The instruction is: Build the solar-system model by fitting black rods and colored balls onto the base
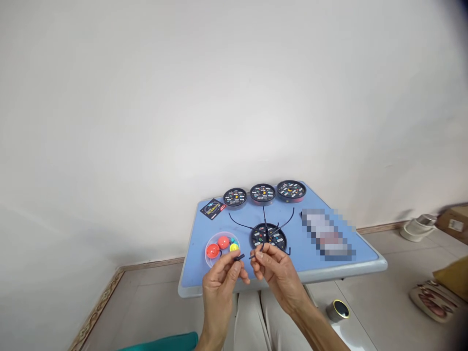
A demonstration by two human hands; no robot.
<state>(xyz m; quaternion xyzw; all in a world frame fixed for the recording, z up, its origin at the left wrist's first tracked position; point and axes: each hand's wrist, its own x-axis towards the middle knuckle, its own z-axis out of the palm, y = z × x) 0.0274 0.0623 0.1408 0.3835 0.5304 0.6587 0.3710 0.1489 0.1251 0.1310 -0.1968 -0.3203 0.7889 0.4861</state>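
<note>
My left hand [224, 280] is raised over the near edge of the blue table [329, 273], its fingers pinched on a small black piece [239, 257]. My right hand [276, 268] is beside it, fingers pinched on a thin black rod [257, 253]. Just behind the hands sits a round black base [268, 237] with several curved black arms sticking out of it. To its left a clear dish [222, 248] holds orange, yellow and blue-green balls.
Three round black discs [262, 193] stand in a row at the table's far edge, with a small dark card [212, 208] at the far left. A blurred flat object [328, 233] lies on the right. A metal tin [338, 310] and slippers are on the floor.
</note>
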